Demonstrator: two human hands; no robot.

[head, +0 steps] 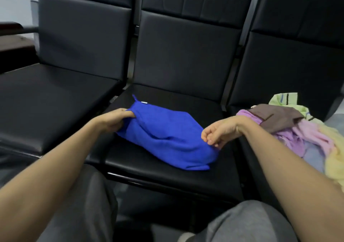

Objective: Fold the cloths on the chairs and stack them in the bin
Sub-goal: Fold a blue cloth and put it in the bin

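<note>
Fold in progress: the left hand [119, 118] grips, fingers curled, the 9 o'clock end of the part-folded bright blue microfibre cloth [167, 135]; the right hand [217, 133] pinches its 4 o'clock edge. The cloth lies on the middle black padded chair seat [149, 169]. Remaining: the unfolded heap of pastel and brown cloths [297, 130] at 3 o'clock (bin not in view). No obstruction is apparent.

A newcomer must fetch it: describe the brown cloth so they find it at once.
In the row of three black chairs, take the right chair. Its seat holds a pile of cloths; the brown cloth lies on top, the only dark one among pale lilac, pink, yellow and green.
</note>
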